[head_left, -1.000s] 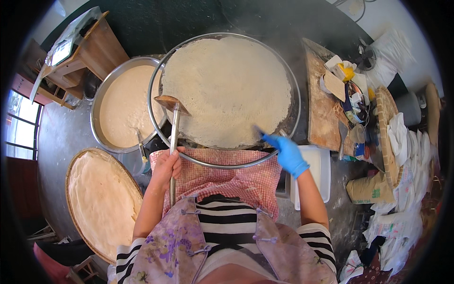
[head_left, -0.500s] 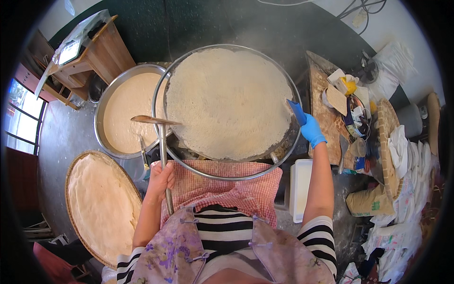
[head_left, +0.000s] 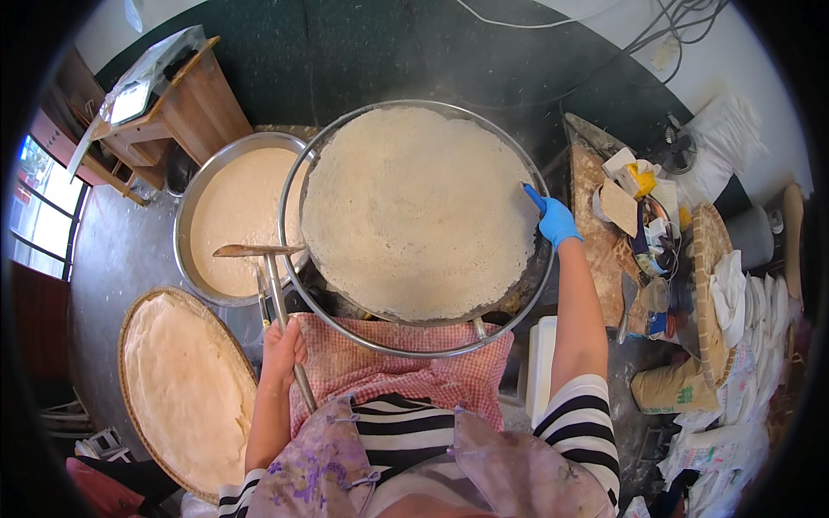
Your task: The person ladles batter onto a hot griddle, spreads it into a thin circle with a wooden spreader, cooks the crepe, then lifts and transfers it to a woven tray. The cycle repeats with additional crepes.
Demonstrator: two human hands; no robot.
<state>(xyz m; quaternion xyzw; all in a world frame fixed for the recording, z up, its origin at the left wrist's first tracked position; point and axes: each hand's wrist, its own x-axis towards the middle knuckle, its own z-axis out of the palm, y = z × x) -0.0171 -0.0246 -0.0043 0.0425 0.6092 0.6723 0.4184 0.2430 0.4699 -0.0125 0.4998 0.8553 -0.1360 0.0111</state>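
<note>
A wide round pancake [head_left: 414,211] covers most of the large round griddle, which has a raised metal ring [head_left: 414,352] around it. My right hand [head_left: 560,222], in a blue glove, is closed on a blue scraper [head_left: 534,198] whose tip is at the pancake's right edge. My bare left hand [head_left: 283,352] grips the metal handle of a T-shaped batter spreader [head_left: 278,295]. The spreader's wooden head hangs between the griddle and a metal basin [head_left: 182,233] of pale batter [head_left: 233,207]. A second thin-handled tool [head_left: 262,298] leans in the basin, its lower end in the batter.
A round woven tray [head_left: 126,388] of stacked pale sheets stands at lower left. A red checked cloth [head_left: 397,367] lies before the griddle. At right are a cluttered worktable [head_left: 591,250], a white container [head_left: 541,363] and white sacks [head_left: 717,457]. A wooden desk [head_left: 186,112] stands far left.
The spreader's head has swung left, away from the pancake and over the basin's edge. The scraper has turned more edge-on at the pancake's right edge. The whole view has tilted slightly.
</note>
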